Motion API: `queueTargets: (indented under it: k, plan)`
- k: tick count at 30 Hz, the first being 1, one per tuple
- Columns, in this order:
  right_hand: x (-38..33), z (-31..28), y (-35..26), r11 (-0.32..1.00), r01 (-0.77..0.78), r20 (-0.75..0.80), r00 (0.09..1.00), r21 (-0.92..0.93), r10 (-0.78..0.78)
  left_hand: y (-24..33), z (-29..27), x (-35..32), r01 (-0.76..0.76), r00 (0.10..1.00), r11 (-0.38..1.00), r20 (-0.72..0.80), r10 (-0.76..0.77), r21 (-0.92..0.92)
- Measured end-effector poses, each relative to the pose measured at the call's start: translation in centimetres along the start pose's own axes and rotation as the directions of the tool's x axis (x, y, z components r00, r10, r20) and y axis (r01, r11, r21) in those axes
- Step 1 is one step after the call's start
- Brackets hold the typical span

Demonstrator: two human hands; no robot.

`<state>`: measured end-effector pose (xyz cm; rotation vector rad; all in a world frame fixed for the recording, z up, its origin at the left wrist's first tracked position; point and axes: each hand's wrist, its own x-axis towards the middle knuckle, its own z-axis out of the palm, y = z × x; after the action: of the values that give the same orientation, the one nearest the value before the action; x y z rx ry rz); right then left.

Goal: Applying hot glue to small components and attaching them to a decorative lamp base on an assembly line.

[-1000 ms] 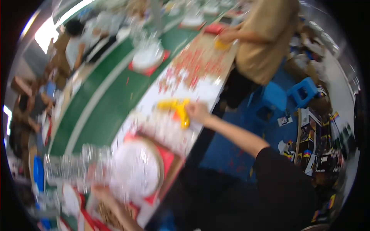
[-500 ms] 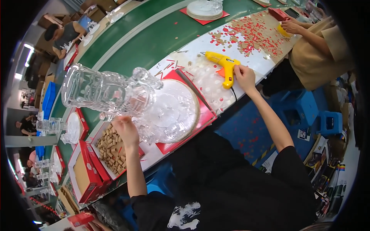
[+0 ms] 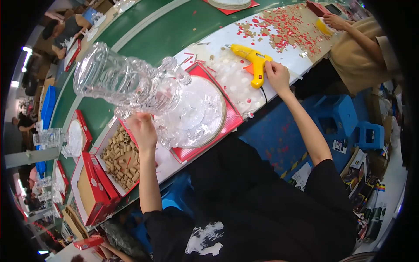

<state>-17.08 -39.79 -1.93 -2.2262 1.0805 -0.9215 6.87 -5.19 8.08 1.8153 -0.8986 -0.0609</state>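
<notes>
A large clear ornate vessel (image 3: 115, 76), glass-like and footed, tips to the upper left over its round white disc-shaped base (image 3: 205, 111). My left hand (image 3: 142, 130) is closed on a lower part of the vessel; its fingertips are partly hidden by the clear material. The disc rests on a red box lid (image 3: 231, 120) at the table's front edge. To the right, my right hand (image 3: 277, 77) has its fingers closed at the back of the handle of a yellow glue gun (image 3: 254, 61). The gun's nozzle points to the far left.
A box of short brown cardboard tubes (image 3: 123, 163) stands left of my left hand, beside an open red box (image 3: 89, 192). Red and brown bits (image 3: 288, 28) cover the far right tabletop, near a co-worker's hand (image 3: 336, 22). A green conveyor (image 3: 192, 30) runs behind; blue stools (image 3: 334, 115) stand right.
The vessel's open end has risen a little and its body slants more. My left hand still holds it. The view has shifted slightly; my right hand stays at the glue gun.
</notes>
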Motion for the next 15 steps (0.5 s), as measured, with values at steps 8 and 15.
queueTargets:
  k: [8,15]
  plan:
    - [0.1,0.8,0.7,1.0,0.016,0.012,1.0,0.027,-0.017,-0.1,0.1,0.6,-0.055,0.998,0.998,0.016,0.055,-0.014]
    - [1.5,-0.8,1.4,0.999,0.032,-0.025,0.999,-0.017,-0.032,-1.3,2.2,0.2,-0.093,0.994,0.986,0.068,0.085,0.138]
